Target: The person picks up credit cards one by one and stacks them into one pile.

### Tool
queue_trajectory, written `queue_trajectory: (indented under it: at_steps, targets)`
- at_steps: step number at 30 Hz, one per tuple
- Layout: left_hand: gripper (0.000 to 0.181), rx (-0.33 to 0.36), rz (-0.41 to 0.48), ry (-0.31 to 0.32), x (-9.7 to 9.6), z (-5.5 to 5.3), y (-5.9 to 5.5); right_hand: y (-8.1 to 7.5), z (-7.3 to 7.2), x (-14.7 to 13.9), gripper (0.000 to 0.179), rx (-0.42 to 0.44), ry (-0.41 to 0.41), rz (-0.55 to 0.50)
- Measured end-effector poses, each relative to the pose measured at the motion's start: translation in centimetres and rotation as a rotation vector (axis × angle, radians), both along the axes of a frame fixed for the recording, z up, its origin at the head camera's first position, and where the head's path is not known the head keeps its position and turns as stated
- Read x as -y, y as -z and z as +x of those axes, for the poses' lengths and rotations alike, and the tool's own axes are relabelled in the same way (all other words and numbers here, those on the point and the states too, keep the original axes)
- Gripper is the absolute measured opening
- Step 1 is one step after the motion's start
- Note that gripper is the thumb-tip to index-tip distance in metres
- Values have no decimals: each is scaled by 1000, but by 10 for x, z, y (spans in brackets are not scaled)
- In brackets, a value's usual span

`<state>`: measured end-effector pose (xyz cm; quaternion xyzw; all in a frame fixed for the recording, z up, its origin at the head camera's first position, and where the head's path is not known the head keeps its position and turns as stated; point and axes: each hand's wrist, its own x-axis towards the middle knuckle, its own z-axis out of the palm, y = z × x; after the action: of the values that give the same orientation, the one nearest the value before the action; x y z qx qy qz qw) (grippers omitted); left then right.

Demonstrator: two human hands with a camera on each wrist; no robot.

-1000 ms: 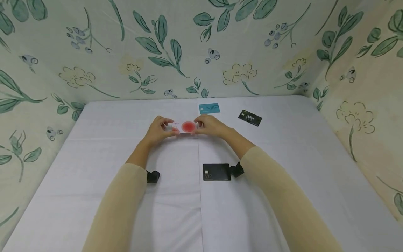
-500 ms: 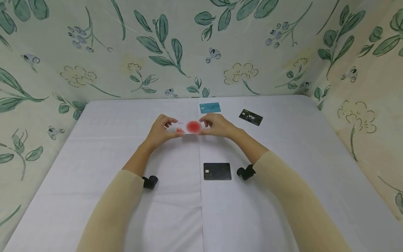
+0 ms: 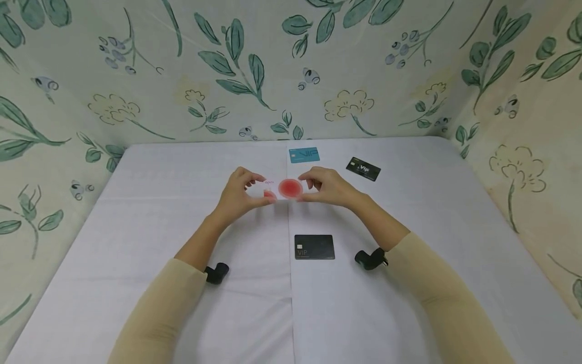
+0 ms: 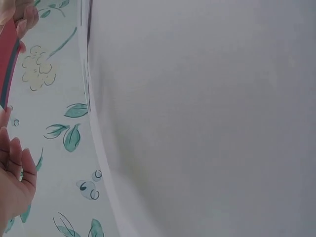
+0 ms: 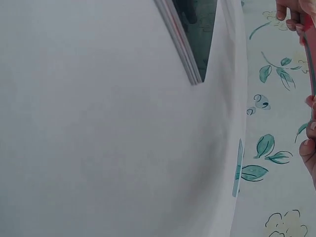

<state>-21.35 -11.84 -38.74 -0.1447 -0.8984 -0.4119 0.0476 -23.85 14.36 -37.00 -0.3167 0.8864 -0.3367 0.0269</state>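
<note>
The red-disc card (image 3: pixel 290 188) has shifted to the right and a little toward the person, carried between the left hand (image 3: pixel 238 191) and the right hand (image 3: pixel 332 187). The grip is clamped at both ends: each hand pinches the card between thumb and fingertips, with the white face and its red print left showing between them. The card is off the desk (image 3: pixel 432 202); both wrist views catch it from the side, red with a dark stripe. That suggests the work in hand is holding the card up and turning its face, with no sign of setting it down.

Against the earliest frame, the dark lower edge no longer shows in the head view, so the card seems tipped more toward the head camera. The forearms stand wider, and the right wrist camera (image 3: pixel 370 259) now sits apart from the black stack (image 3: pixel 314 247), which it seemed to meet before. That stack, the blue card (image 3: pixel 304 155) and the small black card (image 3: pixel 363 169) lie where they lay, beyond both hands' reach of contact.
</note>
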Motion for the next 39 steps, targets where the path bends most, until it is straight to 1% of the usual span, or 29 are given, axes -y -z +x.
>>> queue_trajectory:
  at_steps: [6, 10, 14, 20, 24, 27, 30, 34, 39]
  targets:
    - [52, -40, 11, 27, -5, 12, -5, -2, 11, -8, 48, -23, -14, -30]
    - [52, -59, 20, 34, -10, 21, -10, -4, 19, -13, 47, -54, -23, -44]
    - [53, -86, 24, 34, -14, 31, -12, -6, 27, -18, 47, -86, -34, -58]
    - [53, -136, 39, 55, -18, 42, -12, -9, 41, -23, 49, -107, -42, -69]
    - [53, -162, 43, 69, -23, 48, -12, -8, 50, -28, 50, -134, -35, -72]
    - [53, -183, 35, 74, -27, 53, -12, -7, 56, -32, 49, -149, -28, -69]
    - [54, -222, 22, 83, -31, 58, -12, -6, 62, -36, 49, -169, -23, -69]
    - [55, -269, 10, 90, -35, 63, -9, -7, 71, -40, 48, -179, -19, -82]
    - [56, -288, 7, 104, -39, 69, -4, -3, 80, -45, 49, -196, -14, -76]
